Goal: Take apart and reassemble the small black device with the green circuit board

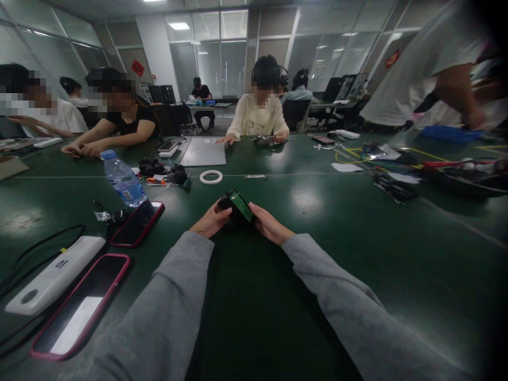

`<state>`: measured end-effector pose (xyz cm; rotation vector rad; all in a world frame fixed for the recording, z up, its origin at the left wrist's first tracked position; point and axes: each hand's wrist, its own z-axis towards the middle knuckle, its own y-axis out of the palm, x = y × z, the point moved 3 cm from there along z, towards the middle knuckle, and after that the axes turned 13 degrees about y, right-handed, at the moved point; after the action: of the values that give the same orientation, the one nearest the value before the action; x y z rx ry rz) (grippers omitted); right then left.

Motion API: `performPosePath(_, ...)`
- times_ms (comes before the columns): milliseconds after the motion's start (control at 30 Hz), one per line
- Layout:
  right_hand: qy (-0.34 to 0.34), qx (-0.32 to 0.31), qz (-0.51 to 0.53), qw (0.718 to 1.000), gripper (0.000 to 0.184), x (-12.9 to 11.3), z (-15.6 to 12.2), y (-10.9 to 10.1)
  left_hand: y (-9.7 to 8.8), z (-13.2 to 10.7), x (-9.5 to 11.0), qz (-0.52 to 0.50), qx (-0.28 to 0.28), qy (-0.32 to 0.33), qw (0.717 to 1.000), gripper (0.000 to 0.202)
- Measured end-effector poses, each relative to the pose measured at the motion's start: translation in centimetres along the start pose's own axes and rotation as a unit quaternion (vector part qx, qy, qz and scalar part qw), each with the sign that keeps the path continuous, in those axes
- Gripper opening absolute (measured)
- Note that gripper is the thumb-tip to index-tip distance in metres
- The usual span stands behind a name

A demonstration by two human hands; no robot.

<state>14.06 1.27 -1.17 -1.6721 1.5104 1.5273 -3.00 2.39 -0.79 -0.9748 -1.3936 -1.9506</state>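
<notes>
A small black module with a green circuit board [237, 206] on top is held between both my hands just above the dark green table [309, 254]. My left hand [210, 221] grips its left side with fingers curled round it. My right hand [269, 225] holds its right side, thumb along the board's edge. Both arms wear grey sleeves.
To my left lie two phones in pink cases [79, 312] [137, 223], a white power bank [55, 275], black cables and a water bottle [123, 181]. A roll of white tape [210, 177] and black parts [162, 172] lie ahead. Other people sit across; clutter fills the right side [397, 169].
</notes>
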Motion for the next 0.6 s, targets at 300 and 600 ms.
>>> performPosePath(300, -0.101, 0.05, 0.005, 0.994, 0.043, -0.3, 0.1, -0.2, 0.3, 0.6, -0.7, 0.056, 0.03, 0.026, 0.998, 0.051)
performPosePath(600, -0.329, 0.238, -0.368, 0.836, 0.034, -1.0, -0.6, -0.5, -0.8, 1.4, -0.9, 0.329, 0.066, 0.168, 0.927, 0.054)
